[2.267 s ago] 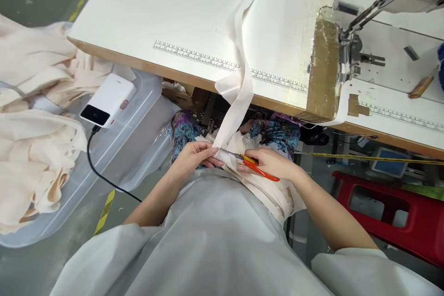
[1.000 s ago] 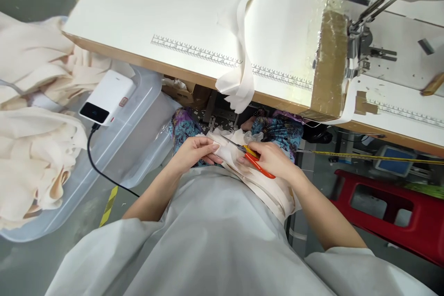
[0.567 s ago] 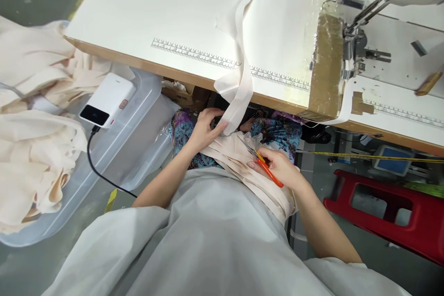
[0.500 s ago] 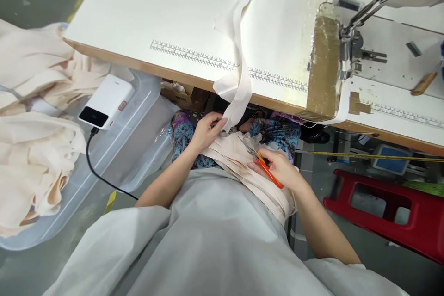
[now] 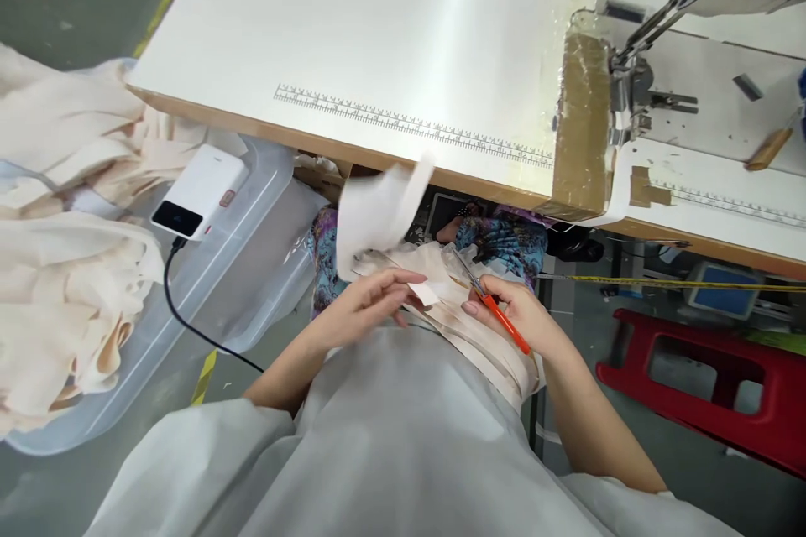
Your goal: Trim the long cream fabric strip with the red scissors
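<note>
My left hand (image 5: 371, 302) is in the middle of the frame, over my lap, and its fingers (image 5: 403, 278) pinch the end of a cream fabric strip (image 5: 378, 214). The strip rises from my fingers toward the upper left, in front of the edge of the desk (image 5: 302, 25), and it is blurred, so I cannot tell its exact shape. A small end of it shows just beside my fingertips.

My right hand (image 5: 525, 315) is right of centre, a little lower than the desk edge. Its fingers are closed around the orange handle of the scissors (image 5: 488, 302). The blades point to the upper left, toward the strip; I cannot tell if they are open or together. Under both hands lies a pile of folded cream bands (image 5: 478, 344) on my lap.

On the white desk a printed ruler (image 5: 409, 126) runs along the front edge. At the upper right of the frame stands the sewing machine (image 5: 635, 84), with brown tape on its corner.

At the left a clear plastic bin (image 5: 252, 226) holds cream cloth (image 5: 63, 268), and a white power bank (image 5: 198, 193) with a black cable lies on its rim. At the lower right of the frame is a red stool (image 5: 711, 394).
</note>
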Tool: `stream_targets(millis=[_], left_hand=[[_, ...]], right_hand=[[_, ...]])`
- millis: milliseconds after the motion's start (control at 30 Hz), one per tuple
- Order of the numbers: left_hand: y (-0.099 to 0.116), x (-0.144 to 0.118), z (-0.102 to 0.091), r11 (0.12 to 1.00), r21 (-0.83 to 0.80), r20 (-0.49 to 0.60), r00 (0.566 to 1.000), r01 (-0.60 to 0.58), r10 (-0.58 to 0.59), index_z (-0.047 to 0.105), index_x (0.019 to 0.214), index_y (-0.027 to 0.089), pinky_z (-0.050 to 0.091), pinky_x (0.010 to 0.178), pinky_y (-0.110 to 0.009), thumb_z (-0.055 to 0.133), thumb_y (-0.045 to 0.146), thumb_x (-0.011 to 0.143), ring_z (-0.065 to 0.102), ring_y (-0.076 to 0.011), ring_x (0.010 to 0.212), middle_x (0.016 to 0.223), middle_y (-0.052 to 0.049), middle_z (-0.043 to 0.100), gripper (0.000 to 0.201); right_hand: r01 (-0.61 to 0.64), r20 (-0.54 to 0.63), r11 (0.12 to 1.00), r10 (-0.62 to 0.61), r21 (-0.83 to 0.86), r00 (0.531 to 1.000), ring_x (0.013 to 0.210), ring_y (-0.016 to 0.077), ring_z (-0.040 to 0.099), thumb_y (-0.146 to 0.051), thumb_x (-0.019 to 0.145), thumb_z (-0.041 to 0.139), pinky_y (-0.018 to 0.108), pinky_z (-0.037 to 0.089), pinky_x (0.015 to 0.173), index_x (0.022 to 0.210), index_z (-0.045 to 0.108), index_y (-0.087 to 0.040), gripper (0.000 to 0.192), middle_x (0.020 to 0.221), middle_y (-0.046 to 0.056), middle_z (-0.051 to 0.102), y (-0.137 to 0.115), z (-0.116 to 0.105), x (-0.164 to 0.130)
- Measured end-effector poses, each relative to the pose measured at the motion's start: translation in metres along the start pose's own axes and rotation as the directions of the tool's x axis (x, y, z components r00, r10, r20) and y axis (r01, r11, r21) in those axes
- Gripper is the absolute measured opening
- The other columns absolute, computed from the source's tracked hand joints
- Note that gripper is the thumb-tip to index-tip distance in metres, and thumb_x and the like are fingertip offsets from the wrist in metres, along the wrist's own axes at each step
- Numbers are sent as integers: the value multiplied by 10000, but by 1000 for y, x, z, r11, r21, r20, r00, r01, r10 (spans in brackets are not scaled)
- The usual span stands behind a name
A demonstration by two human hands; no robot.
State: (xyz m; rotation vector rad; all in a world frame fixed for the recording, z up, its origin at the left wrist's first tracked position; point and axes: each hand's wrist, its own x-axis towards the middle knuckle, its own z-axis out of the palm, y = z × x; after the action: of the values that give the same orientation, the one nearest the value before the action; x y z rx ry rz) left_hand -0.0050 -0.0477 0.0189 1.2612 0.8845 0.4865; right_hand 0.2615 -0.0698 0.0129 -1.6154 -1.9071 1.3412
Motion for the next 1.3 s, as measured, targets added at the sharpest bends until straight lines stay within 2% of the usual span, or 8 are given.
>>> stream_targets(millis=[67, 167, 233, 300, 367, 500, 867, 1300], left_hand=[[14, 11, 6, 1000, 17, -4, 1000, -26, 26, 648, 1061, 169, 481, 592, -231, 568, 403, 906, 630, -157, 755, 909, -67, 665, 291], [21, 27, 8, 956, 253, -153, 969, -149, 192, 663, 773, 159, 411, 534, -208, 655, 398, 851, 513, -94, 618, 823, -37, 593, 252], [22, 33, 7, 922, 328, -175, 946, -205, 273, 650, 745, 155, 383, 504, -202, 662, 404, 844, 460, -62, 571, 909, -47, 594, 268], [24, 35, 7, 961, 238, -138, 974, -143, 179, 629, 779, 154, 372, 459, -195, 628, 431, 867, 454, -47, 497, 876, -46, 631, 291], [26, 35, 7, 998, 64, -64, 998, 2, 2, 603, 799, 156, 406, 446, -193, 603, 475, 876, 518, -77, 454, 687, -24, 652, 329], [28, 38, 6, 966, -176, 10, 982, 189, -190, 626, 829, 143, 536, 552, -231, 677, 511, 808, 693, -180, 591, 610, -49, 705, 372], [21, 42, -1, 933, -270, -36, 966, 239, -258, 627, 772, 135, 548, 545, -226, 739, 504, 749, 720, -202, 611, 616, -62, 721, 386], [19, 42, -4, 929, -293, -29, 970, 224, -243, 638, 751, 133, 524, 529, -204, 752, 477, 742, 701, -177, 575, 585, -51, 707, 362]], right_hand=[[-10, 25, 1000, 10, -13, 1000, 587, 122, 364, -637, 819, 574, 247, 311, 540, 657, 395, -212, 489, 617, -35, 398, -6, -4, -2], [-36, 77, 999, 38, -32, 996, 588, 120, 357, -652, 821, 555, 247, 305, 538, 656, 389, -210, 500, 626, -34, 397, -12, -11, -6], [-49, 112, 998, 52, -34, 992, 589, 119, 353, -663, 828, 535, 249, 300, 536, 661, 391, -210, 504, 636, -32, 397, -14, -15, -7], [-53, 140, 998, 58, -40, 988, 584, 118, 342, -675, 829, 523, 250, 291, 531, 664, 388, -212, 510, 635, -35, 378, -14, -18, -5], [-44, 169, 998, 53, -53, 984, 574, 116, 326, -685, 830, 514, 251, 277, 524, 659, 369, -215, 521, 625, -40, 354, -12, -20, -2], [15, 254, 998, 1, -61, 967, 561, 111, 307, -688, 846, 494, 249, 251, 513, 657, 342, -217, 530, 615, -46, 326, -8, -18, 5], [29, 291, 999, -15, -46, 957, 551, 103, 292, -698, 864, 466, 252, 221, 511, 638, 333, -212, 552, 607, -53, 294, -6, -11, 13], [11, 177, 988, 16, -153, 984, 534, 105, 274, -678, 866, 480, 254, 219, 512, 608, 299, -213, 562, 565, -57, 293, -9, -4, 8]])
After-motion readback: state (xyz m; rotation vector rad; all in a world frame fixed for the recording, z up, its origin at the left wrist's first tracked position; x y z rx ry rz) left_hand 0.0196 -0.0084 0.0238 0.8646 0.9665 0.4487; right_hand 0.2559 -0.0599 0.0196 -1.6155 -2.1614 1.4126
